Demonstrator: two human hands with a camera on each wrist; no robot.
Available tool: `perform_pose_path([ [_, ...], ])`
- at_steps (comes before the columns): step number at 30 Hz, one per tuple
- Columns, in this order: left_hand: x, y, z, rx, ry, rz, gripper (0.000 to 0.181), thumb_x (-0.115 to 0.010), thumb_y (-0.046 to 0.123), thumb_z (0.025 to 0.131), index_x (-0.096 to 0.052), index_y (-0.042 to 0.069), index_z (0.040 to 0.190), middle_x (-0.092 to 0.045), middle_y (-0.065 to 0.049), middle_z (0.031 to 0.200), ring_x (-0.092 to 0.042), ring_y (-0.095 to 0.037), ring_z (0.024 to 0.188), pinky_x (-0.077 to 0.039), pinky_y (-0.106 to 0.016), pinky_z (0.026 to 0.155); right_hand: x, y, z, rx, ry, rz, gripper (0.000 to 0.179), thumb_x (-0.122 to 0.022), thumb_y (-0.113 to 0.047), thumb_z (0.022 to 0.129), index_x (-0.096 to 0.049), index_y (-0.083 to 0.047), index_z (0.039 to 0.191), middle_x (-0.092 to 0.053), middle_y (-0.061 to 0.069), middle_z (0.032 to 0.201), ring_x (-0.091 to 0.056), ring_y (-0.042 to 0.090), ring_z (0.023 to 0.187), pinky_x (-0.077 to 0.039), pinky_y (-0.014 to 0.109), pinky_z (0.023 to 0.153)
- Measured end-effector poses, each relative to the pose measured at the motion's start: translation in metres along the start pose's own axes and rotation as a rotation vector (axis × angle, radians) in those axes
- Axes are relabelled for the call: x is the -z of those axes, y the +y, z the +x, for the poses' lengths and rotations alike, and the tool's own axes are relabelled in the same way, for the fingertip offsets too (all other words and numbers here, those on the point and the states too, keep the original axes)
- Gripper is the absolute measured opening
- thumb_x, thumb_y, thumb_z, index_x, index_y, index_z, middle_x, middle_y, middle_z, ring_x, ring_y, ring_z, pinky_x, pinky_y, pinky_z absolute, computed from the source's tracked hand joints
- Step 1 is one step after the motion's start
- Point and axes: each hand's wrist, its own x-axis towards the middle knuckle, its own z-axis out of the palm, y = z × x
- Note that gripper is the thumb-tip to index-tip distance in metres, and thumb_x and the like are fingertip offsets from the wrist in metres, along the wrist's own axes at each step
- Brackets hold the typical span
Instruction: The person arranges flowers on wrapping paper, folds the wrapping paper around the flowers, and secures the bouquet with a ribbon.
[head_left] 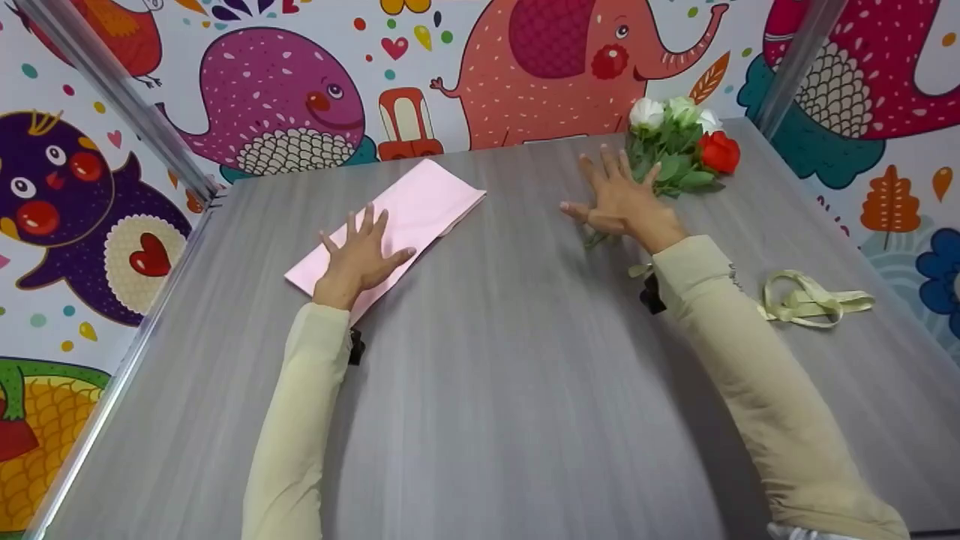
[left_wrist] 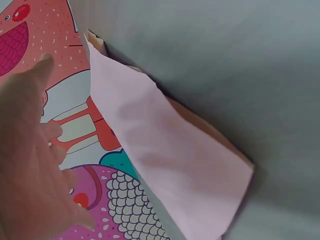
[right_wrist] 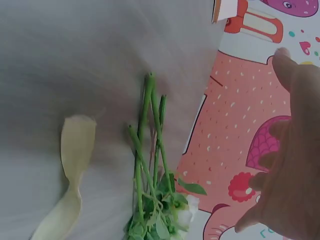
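Observation:
A folded sheet of pink paper (head_left: 439, 191) lies slantwise on the table's left half; a tan inner layer shows along its edge in the left wrist view. My left hand (head_left: 358, 259) is over the paper with fingers spread, and in its wrist view the hand (left_wrist: 25, 155) appears apart from the sheet (left_wrist: 160, 145). At the back right lies a bunch of white and red flowers (head_left: 679, 161), with bare green stems (right_wrist: 145, 115) seen in the right wrist view. My right hand (head_left: 630, 202) has spread fingers and overlaps the stems in the head view, holding nothing.
A loosely looped pale yellow-green ribbon (head_left: 814, 300) lies at the right, beside my right forearm. Behind the grey table (head_left: 487, 375) stands a wall with printed cartoon animals (head_left: 547, 97). Metal frame posts (head_left: 135, 97) rise at the back corners.

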Motion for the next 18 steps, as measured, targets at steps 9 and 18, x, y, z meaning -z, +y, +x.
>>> perform_pose_path([
  [9, -0.015, -0.012, -0.013, 0.020, -0.060, -0.094, 0.087, -0.063, 0.049, 0.094, -0.021, 0.011, 0.161, -0.002, -0.013, 0.170, 0.000, -0.040, 0.157, 0.009, -0.075, 0.113, -0.023, -0.009, -0.007, 0.045, 0.035, 0.133, 0.098, -0.040, -0.074, 0.094, 0.004, -0.018, 0.162, 0.013, 0.016, 0.169, 0.012, 0.042, 0.155, 0.008, 0.079, 0.111],
  [18, -0.022, -0.023, -0.022, 0.070, -0.078, -0.188, 0.093, -0.069, 0.042, 0.092, -0.016, 0.013, 0.162, 0.001, -0.013, 0.170, 0.003, -0.040, 0.157, 0.008, -0.073, 0.115, -0.049, -0.025, -0.014, 0.118, 0.031, 0.242, 0.096, -0.048, -0.069, 0.094, -0.001, -0.022, 0.163, 0.007, 0.010, 0.171, 0.003, 0.033, 0.158, -0.003, 0.073, 0.117],
])
